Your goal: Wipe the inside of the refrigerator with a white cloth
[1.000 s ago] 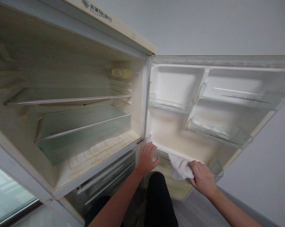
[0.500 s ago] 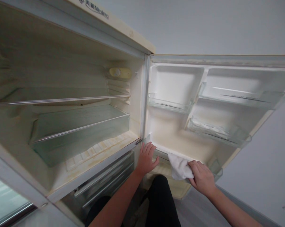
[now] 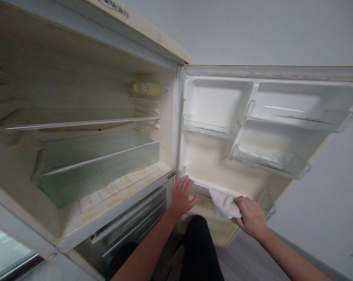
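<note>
An old cream fridge stands open, its door (image 3: 211, 164) swung out to the right. My left hand (image 3: 182, 195) lies flat with fingers spread against the door's lower inner edge, by the hinge side. My right hand (image 3: 251, 216) is closed on a white cloth (image 3: 224, 205), pressing it on the bottom door shelf (image 3: 266, 207). The cloth is bunched and partly covered by my fingers.
Glass shelves (image 3: 106, 156) cross the empty fridge interior; a thermostat dial (image 3: 147, 88) sits at the back right. Clear door bins (image 3: 208, 130) hang higher on the door. A lower drawer (image 3: 129, 222) shows below. My dark trouser leg (image 3: 198, 249) is beneath my hands.
My right hand has slid the cloth very slightly along the bottom door shelf. The view has drifted a little; my left hand stays in place.
</note>
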The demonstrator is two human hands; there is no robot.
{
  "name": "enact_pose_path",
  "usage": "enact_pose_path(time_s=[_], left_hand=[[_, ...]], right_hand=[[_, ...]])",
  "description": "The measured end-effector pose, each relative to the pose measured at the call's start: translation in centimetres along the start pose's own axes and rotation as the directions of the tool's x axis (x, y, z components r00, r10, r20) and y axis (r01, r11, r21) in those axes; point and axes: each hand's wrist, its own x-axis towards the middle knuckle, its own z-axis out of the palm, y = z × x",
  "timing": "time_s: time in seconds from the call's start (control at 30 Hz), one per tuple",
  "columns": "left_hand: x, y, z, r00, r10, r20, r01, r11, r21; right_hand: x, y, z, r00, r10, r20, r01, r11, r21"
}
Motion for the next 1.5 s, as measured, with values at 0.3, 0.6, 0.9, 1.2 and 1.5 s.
enact_pose_path(time_s=[0.3,0.6,0.9,1.2,1.5], left_hand=[[-0.05,-0.01,-0.01,1.000,-0.006,0.009,0.006,1.000,-0.013],[0.08,0.00,-0.27,1.000,-0.010,0.014,0.010,1.000,-0.023],[0.07,-0.09,-0.08,1.000,0.002,-0.010,-0.002,1.000,-0.026],[0.00,-0.13,0.25,0.999,0.000,-0.036,-0.002,0.999,-0.055],[0.06,-0.14,0.08,1.000,-0.005,-0.021,0.005,0.999,-0.035]], right_hand=[[0.05,-0.04,-0.04,1.000,0.005,-0.003,-0.005,1.000,0.003],[0.24,-0.29,-0.28,0.999,-0.003,-0.032,0.004,1.000,0.004],[0.04,-0.19,-0.12,1.000,-0.003,-0.010,0.003,1.000,0.009],[0.04,-0.22,-0.20,1.000,0.004,0.006,-0.004,1.000,0.012],[0.32,-0.53,-0.61,1.000,0.005,-0.013,-0.005,1.000,0.009]])
